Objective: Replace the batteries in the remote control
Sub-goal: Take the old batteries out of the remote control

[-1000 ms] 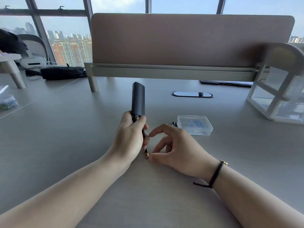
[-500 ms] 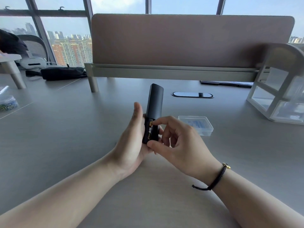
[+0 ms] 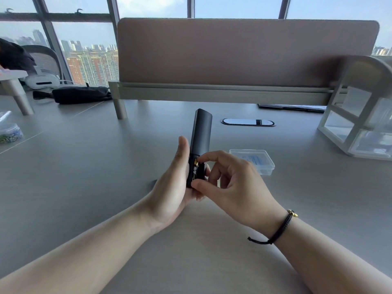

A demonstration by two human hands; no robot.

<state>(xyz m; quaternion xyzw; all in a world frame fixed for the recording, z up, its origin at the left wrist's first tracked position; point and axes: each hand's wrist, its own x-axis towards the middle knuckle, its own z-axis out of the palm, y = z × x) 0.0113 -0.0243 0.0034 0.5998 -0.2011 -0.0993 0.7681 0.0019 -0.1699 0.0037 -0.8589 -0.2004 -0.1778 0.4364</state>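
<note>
My left hand [image 3: 172,183] holds a black remote control [image 3: 201,132] upright above the desk, back side toward me, with its battery bay open at the lower end. A black and gold battery [image 3: 194,169] lies in that bay. My right hand [image 3: 231,183] pinches the battery lengthwise, index fingertip on its upper gold end and thumb at its lower end. I cannot tell whether the battery is fully seated. No battery cover is visible.
A small clear plastic box [image 3: 254,160] sits on the grey desk [image 3: 84,177] just right of my hands. A white drawer organiser [image 3: 360,124] stands at the far right, a brown divider panel [image 3: 244,52] behind, a black pouch [image 3: 80,94] far left.
My left hand lifted and turned the remote so its open bay faces me. My right hand rose from the desk with the battery and brought it into the bay.
</note>
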